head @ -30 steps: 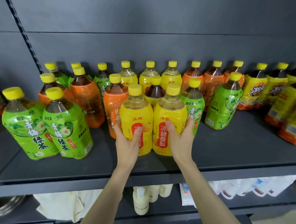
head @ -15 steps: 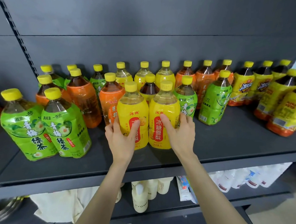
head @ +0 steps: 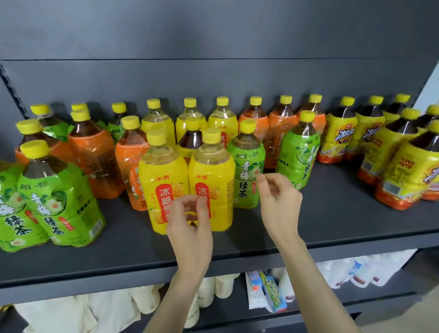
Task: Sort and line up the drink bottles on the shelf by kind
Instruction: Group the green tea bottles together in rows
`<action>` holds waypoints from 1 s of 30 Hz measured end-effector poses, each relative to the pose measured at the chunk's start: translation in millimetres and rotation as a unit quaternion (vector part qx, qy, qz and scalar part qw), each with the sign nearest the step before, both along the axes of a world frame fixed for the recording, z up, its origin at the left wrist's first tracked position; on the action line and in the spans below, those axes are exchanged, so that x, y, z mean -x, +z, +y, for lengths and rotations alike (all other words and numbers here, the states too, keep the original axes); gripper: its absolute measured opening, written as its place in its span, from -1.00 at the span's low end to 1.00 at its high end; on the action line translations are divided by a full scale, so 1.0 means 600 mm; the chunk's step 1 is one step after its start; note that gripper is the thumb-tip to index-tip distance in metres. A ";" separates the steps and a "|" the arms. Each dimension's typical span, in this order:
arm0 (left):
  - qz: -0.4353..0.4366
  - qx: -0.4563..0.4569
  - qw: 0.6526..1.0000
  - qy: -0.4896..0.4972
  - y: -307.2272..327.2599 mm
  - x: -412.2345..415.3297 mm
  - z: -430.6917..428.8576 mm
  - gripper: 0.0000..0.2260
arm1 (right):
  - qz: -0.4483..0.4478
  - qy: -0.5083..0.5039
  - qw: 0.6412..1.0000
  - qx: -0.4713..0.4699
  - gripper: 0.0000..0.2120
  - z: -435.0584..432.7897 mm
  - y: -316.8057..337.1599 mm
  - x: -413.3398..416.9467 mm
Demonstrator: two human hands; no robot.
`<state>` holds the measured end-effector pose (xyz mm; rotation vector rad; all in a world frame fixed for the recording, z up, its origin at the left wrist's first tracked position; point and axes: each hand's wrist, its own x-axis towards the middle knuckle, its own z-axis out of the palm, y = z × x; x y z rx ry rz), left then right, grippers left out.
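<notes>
Left hand (head: 188,226) and right hand (head: 279,204) apart, fingers loosely curled, gripping nothing. Left yellow bottle (head: 163,184) and right yellow bottle (head: 211,177) upright, side by side on shelf (head: 116,250), just behind left hand. Green tea bottle (head: 246,170) just beyond right hand.

A bare strip of the dark grey metal shelf (head: 330,221) runs along the front edge, widest right of the two yellow-labelled clear plastic bottles (head: 211,172). Green-labelled tea bottles (head: 60,200) at front left and yellow-and-red-labelled dark tea bottles (head: 417,171) at front right bound it; behind, bottles stand tightly packed
</notes>
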<state>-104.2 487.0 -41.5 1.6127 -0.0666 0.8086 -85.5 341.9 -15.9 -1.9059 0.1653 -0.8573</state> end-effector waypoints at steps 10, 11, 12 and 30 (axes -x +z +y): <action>-0.043 0.023 0.999 -0.014 0.061 -0.057 -0.200 -0.81 | -0.033 0.049 0.998 0.014 -0.91 -0.195 0.031 -0.058; -0.030 0.005 1.000 0.000 0.065 -0.067 -0.214 -0.73 | -0.037 0.054 0.998 0.015 -0.91 -0.209 0.033 -0.065; -0.021 -0.018 0.999 0.021 0.071 -0.077 -0.224 -0.66 | -0.040 0.055 0.998 0.016 -0.92 -0.221 0.036 -0.074; 0.118 -0.194 0.970 0.083 0.119 -0.185 -0.235 -0.67 | 0.104 0.146 0.984 -0.008 -0.01 -0.309 0.016 -0.191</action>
